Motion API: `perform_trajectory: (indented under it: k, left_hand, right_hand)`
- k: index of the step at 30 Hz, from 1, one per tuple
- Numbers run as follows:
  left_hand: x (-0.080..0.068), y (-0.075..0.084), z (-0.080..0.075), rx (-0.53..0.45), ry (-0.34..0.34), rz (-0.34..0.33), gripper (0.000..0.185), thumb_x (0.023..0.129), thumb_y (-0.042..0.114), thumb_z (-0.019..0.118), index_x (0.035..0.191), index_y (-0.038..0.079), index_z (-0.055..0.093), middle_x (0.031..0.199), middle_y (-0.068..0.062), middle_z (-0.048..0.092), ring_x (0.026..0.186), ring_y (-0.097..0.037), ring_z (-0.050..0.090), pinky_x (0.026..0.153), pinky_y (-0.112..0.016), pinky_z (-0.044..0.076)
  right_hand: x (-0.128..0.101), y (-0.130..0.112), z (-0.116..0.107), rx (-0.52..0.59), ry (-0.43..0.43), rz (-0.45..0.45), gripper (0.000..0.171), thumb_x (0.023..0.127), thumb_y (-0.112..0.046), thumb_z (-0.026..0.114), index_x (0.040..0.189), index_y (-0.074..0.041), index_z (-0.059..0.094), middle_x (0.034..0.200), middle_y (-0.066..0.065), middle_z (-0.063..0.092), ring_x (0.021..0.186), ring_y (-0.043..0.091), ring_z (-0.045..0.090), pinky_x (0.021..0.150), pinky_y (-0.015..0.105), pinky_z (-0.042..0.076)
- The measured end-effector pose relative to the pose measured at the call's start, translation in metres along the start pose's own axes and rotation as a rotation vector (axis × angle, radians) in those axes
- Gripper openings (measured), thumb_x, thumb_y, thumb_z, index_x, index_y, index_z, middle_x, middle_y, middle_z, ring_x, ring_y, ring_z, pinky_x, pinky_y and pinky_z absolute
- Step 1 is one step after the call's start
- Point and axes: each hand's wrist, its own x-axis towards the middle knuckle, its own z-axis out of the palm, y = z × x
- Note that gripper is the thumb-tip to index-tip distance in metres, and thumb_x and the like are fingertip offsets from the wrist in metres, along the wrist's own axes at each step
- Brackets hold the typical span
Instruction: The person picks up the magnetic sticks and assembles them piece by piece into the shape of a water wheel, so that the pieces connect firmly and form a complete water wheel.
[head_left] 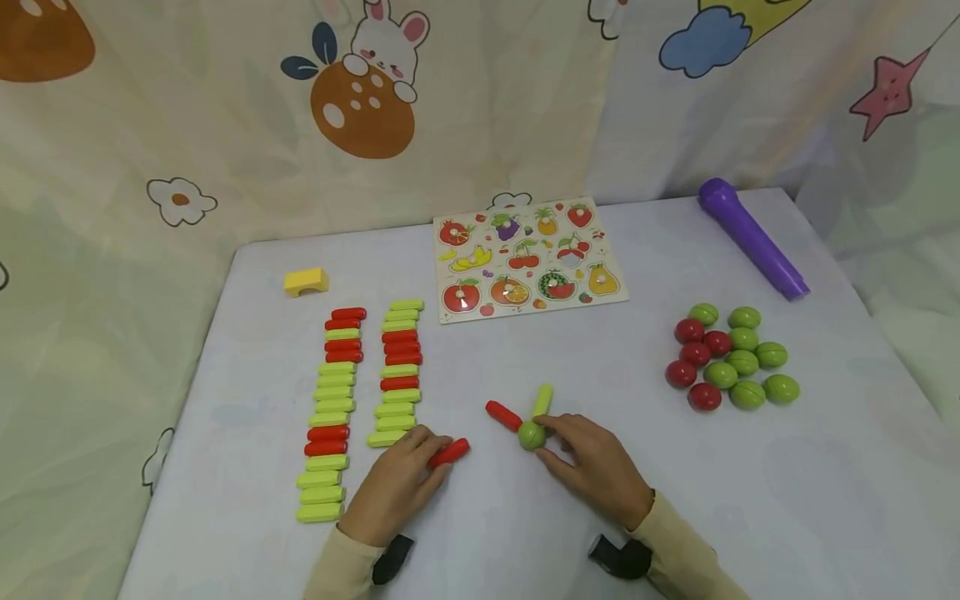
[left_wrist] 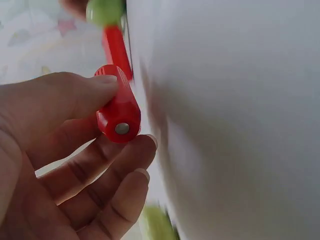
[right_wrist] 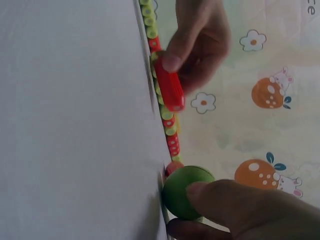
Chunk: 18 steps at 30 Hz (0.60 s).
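No readable text, label, brand or number is shown; only a cut-off letter fragment on the curtain (right_wrist: 260, 60).

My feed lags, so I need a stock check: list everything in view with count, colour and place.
held red stick: 1, red, front centre of table
green ball: 1, green, with one red and one green stick at it
stick rows: 2 rows, red and yellow-green, left
ball pile: 4 red and 7 green, right
fruit puzzle board: 1, multicoloured, back centre
yellow block: 1, back left
purple tube: 1, back right
table: 1, pale
left hand: pinches the held red stick
right hand: grips the green ball
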Motion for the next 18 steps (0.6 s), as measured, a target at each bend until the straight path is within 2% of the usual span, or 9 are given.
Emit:
perform_trajectory:
  k: [3, 7, 12, 18]
  left_hand:
    - [0.010, 0.009, 0.005, -0.033, -0.029, 0.063, 0.029, 0.079, 0.014, 0.079, 0.106, 0.008, 0.070, 0.089, 0.003, 0.057, 0.076, -0.007, 0.052, 0.069, -0.021, 0.051]
    - [0.022, 0.018, 0.011, -0.040, -0.046, 0.104, 0.027, 0.081, 0.015, 0.077, 0.106, 0.009, 0.070, 0.091, 0.003, 0.058, 0.077, -0.008, 0.052, 0.070, -0.020, 0.051]
    - [0.031, 0.024, 0.015, -0.016, -0.065, 0.123, 0.026, 0.082, 0.015, 0.076, 0.107, 0.010, 0.070, 0.092, 0.002, 0.058, 0.079, -0.009, 0.053, 0.071, -0.020, 0.051]
    - [0.032, 0.024, 0.014, 0.002, -0.072, 0.118, 0.028, 0.082, 0.018, 0.077, 0.108, 0.010, 0.070, 0.093, 0.001, 0.059, 0.080, -0.010, 0.054, 0.071, -0.021, 0.052]
  right_hand:
    - [0.000, -0.002, 0.002, 0.019, 0.003, -0.011, 0.044, 0.073, -0.014, 0.083, 0.114, -0.009, 0.068, 0.090, -0.006, 0.066, 0.072, 0.003, 0.052, 0.062, 0.016, 0.048]
    - [0.000, -0.002, 0.004, 0.035, -0.003, -0.027, 0.042, 0.075, -0.015, 0.082, 0.114, -0.009, 0.068, 0.089, -0.006, 0.066, 0.074, 0.002, 0.053, 0.064, 0.016, 0.049]
    - [-0.001, -0.004, 0.004, 0.038, -0.014, -0.020, 0.041, 0.076, -0.016, 0.081, 0.115, -0.010, 0.068, 0.088, -0.007, 0.066, 0.073, 0.003, 0.052, 0.062, 0.015, 0.048]
    - [-0.001, -0.004, 0.003, 0.035, -0.018, -0.026, 0.042, 0.076, -0.016, 0.081, 0.116, -0.009, 0.068, 0.089, -0.007, 0.066, 0.072, 0.003, 0.051, 0.061, 0.015, 0.047]
